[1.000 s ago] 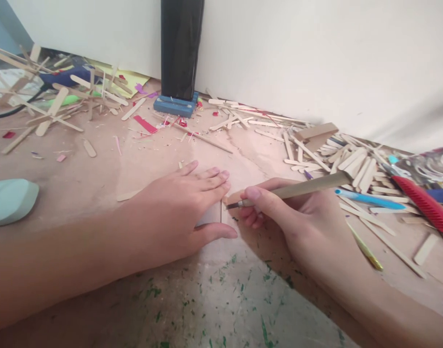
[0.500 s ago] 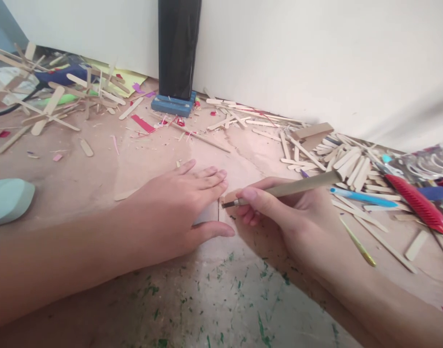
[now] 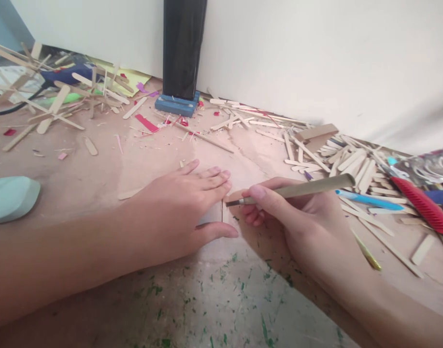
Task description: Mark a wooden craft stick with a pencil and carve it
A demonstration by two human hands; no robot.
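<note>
My left hand (image 3: 185, 203) lies flat with its fingers stretched out, over a thin pale piece (image 3: 213, 218) on the worktop. Most of that piece is hidden under the palm; its right edge shows as a dark straight line between thumb and fingers. In a pinch grip, my right hand (image 3: 297, 208) holds a slim craft knife (image 3: 304, 187) with an olive-brown handle, a metal collar and a dark flat tip. The tip points left and sits just right of that edge, close to my left fingertips. Whether it touches the surface I cannot tell.
Many wooden craft sticks (image 3: 351, 162) are heaped at right, near a blue pen-like stick (image 3: 369, 199) and a red-handled cutter (image 3: 422, 205). A black upright panel (image 3: 183, 48) stands in a blue base (image 3: 176, 104). A glue gun (image 3: 67, 74) lies among sticks at left, beyond a mint-coloured object (image 3: 13, 199).
The whole view has shifted slightly, so everything appears a little further right. The craft knife's handle end has swung a little right; both hands otherwise keep their places.
</note>
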